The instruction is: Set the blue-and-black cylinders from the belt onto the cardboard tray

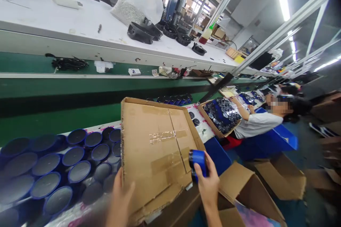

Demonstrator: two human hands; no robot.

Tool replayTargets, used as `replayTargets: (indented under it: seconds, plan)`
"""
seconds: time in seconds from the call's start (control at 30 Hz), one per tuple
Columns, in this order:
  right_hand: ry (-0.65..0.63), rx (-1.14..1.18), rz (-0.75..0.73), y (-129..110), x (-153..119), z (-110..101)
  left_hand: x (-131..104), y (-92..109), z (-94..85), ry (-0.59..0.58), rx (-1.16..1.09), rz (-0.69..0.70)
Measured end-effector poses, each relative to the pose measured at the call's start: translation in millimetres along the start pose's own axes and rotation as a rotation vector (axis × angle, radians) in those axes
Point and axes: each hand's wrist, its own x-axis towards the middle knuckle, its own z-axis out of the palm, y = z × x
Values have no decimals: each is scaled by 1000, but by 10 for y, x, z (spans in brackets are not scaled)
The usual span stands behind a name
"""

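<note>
Blue cup (198,160) gripped in right hand (209,184), just off the cardboard tray's (154,149) right edge. Left hand (121,198) clasps the tray's near edge. Blue cups (61,166) pack the bench left; open boxes (269,184) crowd the floor right.

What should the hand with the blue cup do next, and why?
Probably carry the blue cup left to the other cups: the right hand holds it at the cardboard tray's edge, and the left hand steadies that tray.
</note>
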Motion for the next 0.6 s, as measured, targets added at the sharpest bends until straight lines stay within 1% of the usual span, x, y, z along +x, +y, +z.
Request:
replayTargets:
  seconds: [0.07,0.13,0.23,0.3,0.4,0.47,0.53,0.6]
  plan:
    - [-108,-42,-39,110,243,332,2,-107,218,-58,14,-13]
    - [-180,-108,-51,228,510,681,-17,-217,323,-67,32,-41]
    - [-192,-222,-39,373,953,1100,-63,-343,344,-76,59,-59]
    - [-168,-303,-10,427,1252,1274,-98,-400,333,-77,74,-52]
    - [-139,-396,56,427,1633,1424,-138,-481,331,-90,97,-49]
    - [-129,-416,87,376,1790,1468,-148,-538,328,-113,113,-53]
    - [-123,-398,90,300,1819,1436,-148,-588,314,-149,129,-59]
    - [-111,-346,82,223,1678,1285,-146,-622,290,-197,142,-61]
